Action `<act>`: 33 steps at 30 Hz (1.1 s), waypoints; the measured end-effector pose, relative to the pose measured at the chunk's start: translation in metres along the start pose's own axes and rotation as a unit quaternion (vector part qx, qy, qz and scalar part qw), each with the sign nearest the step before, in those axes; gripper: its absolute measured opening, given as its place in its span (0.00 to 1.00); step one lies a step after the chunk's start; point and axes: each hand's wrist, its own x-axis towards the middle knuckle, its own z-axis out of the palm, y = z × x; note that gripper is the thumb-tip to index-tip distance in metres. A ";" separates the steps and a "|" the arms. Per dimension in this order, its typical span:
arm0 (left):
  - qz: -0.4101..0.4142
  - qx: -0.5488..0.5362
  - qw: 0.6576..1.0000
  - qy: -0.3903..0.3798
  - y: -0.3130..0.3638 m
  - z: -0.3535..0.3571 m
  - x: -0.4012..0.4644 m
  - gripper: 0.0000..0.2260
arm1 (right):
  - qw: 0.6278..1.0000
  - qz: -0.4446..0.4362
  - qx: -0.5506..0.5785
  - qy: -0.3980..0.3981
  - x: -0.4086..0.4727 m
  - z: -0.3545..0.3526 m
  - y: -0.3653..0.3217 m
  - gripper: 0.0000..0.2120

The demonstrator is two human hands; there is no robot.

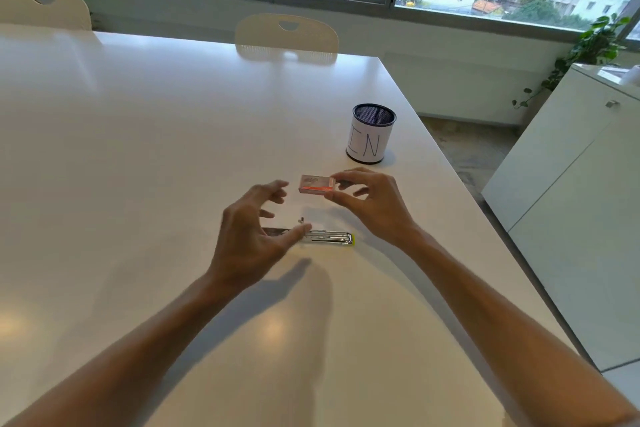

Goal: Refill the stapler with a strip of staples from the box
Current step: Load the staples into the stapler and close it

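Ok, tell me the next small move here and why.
Probably bring the left hand to the staple box and open it: the right hand holds it shut above the table, the left is empty, and the stapler lies waiting.

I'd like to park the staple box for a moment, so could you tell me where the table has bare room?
Bare: the wide stretch of table left of the left hand. Crowded: between the stapler, staple box and mesh cup.

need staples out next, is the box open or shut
Shut, as far as shows: the box, pinched in the right hand, looks closed, with no staples showing.
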 end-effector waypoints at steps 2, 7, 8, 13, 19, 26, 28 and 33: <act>-0.006 0.044 0.998 -0.044 -0.005 0.004 -0.002 0.34 | 0.999 0.019 -0.026 -0.012 0.018 0.015 0.013 0.16; -0.005 0.069 0.992 -0.101 -0.013 0.011 -0.003 0.27 | 0.997 0.041 -0.056 -0.014 0.049 0.047 0.025 0.19; -0.005 0.071 0.992 -0.103 -0.015 0.013 -0.003 0.25 | 0.997 0.039 -0.064 -0.014 0.054 0.050 0.025 0.19; -0.011 0.058 0.993 -0.106 -0.025 0.018 0.000 0.13 | 0.996 0.030 -0.082 -0.033 0.083 0.070 0.029 0.21; -0.013 0.047 0.994 -0.101 -0.027 0.021 0.000 0.06 | 0.993 0.020 -0.108 -0.048 0.111 0.091 0.031 0.19; -0.019 0.049 0.993 -0.104 -0.027 0.022 0.002 0.07 | 0.991 0.028 -0.125 -0.046 0.127 0.099 0.033 0.19; -0.022 0.049 0.993 -0.101 -0.026 0.022 0.001 0.06 | 0.991 0.033 -0.125 -0.046 0.128 0.100 0.034 0.19; -0.030 0.049 0.994 -0.093 -0.022 0.021 -0.001 0.06 | 0.995 0.047 -0.083 -0.017 0.124 0.096 0.032 0.23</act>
